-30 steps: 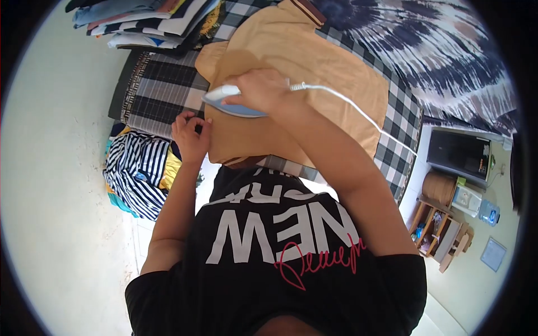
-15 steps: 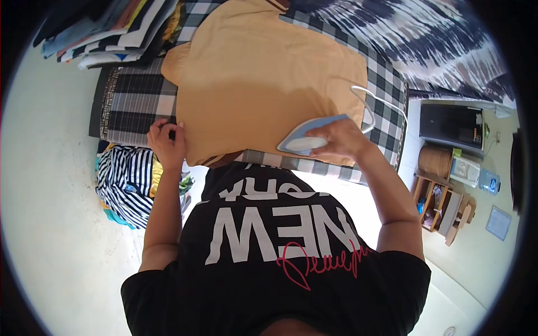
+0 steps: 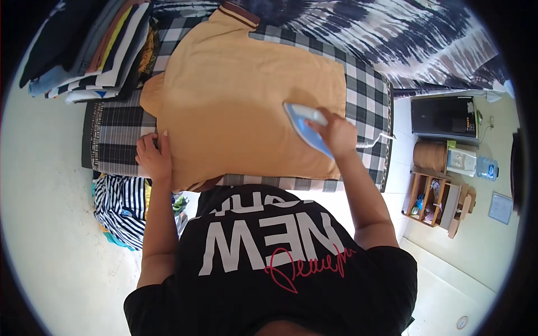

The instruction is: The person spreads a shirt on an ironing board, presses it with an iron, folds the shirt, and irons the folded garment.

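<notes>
A tan shirt (image 3: 241,112) with a striped band at its far end lies spread over a black-and-white checkered cloth (image 3: 367,106). My right hand (image 3: 339,134) is wrapped around the handle of a blue and white clothes iron (image 3: 304,124), whose tip points up and left over the shirt's right half. Whether the soleplate touches the fabric I cannot tell. At the shirt's left edge, my left hand (image 3: 154,158) rests with fingers apart on the checkered cloth, the thumb by the shirt's edge. The iron's white cord (image 3: 372,143) trails off to the right.
Folded clothes (image 3: 103,53) are stacked at the far left. Below the left edge sits a heap of clothes (image 3: 120,204), striped ones among them. A tie-dye patterned cloth (image 3: 403,39) hangs at the back right. Further right stand a black fridge (image 3: 443,117) and a wooden shelf (image 3: 426,199).
My right hand has moved the iron up from the shirt's near edge and turned it, so its tip now points up-left. My left hand stays by the left edge. The view has shifted slightly.
</notes>
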`<state>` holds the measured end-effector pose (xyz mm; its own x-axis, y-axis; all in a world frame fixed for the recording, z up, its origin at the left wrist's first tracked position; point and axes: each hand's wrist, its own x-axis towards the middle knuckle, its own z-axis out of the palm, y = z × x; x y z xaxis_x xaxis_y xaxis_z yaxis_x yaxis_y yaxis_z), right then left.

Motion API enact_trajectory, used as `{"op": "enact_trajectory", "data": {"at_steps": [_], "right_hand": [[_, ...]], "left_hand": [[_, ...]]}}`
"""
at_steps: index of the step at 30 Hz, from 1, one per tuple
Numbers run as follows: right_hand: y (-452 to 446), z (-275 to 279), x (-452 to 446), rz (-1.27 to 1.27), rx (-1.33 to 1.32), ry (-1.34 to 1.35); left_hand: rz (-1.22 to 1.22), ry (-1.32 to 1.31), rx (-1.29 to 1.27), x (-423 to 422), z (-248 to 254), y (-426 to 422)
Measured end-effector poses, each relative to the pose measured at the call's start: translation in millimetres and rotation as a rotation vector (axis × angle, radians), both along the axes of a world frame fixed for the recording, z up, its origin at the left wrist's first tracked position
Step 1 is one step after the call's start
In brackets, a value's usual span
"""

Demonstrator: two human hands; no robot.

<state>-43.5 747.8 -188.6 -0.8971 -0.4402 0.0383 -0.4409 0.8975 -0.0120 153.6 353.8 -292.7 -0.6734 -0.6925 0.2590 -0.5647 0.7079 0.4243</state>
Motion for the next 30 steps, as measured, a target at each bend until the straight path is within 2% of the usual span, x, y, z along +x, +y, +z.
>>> {"op": "enact_trajectory", "data": {"at_steps": [2,8,10,13,15,17,19,20,22,24,28,30], "right_hand": [[-14.3,17.1,-34.2,-0.203,0.153,-0.045],[-4.0,3.5,-145.3,-0.422,0.102,-0.065],[1.7,1.0,-168.8,-0.447,0.082,-0.052],[2.3,10.2,-177.5,-0.395,0.010,-0.213],[3.2,14.8,-163.3,-0.371,-0.050,-0.311],[2.8,14.8,-139.7,-0.181,-0.020,-0.343],[-11.4,27.7,-99.8,-0.073,-0.114,-0.387],[-16.8,22.9,-82.5,-0.009,-0.091,-0.345],[-29.8,8.8,-56.0,0.252,-0.238,-0.217],[-54.2,5.5,-45.1,0.350,-0.213,-0.201],[-119.5,9.9,-52.5,0.317,-0.096,-0.106],[-152.5,8.4,-69.2,0.307,-0.034,-0.101]], "left_hand": [[0.010,-0.002,-0.018,1.8,-4.5,0.1],[-0.008,0.026,-0.031,0.8,-3.1,-1.5],[0.021,-0.024,0.079,-0.9,3.2,-2.0],[0.056,-0.071,0.183,-10.6,13.0,-7.5],[-0.038,0.091,0.092,-29.4,23.5,-21.0],[-0.121,0.254,0.003,-47.6,30.9,-35.8],[-0.179,0.251,-0.148,-73.5,28.7,-47.6],[-0.176,0.254,-0.147,-87.4,29.8,-50.7],[-0.338,0.304,-0.245,-116.0,31.7,-58.8],[-0.355,0.272,-0.261,-131.8,21.8,-68.0],[-0.401,0.171,-0.315,-156.0,5.5,-80.9],[-0.365,0.093,-0.198,-160.2,4.4,-86.1]]}}
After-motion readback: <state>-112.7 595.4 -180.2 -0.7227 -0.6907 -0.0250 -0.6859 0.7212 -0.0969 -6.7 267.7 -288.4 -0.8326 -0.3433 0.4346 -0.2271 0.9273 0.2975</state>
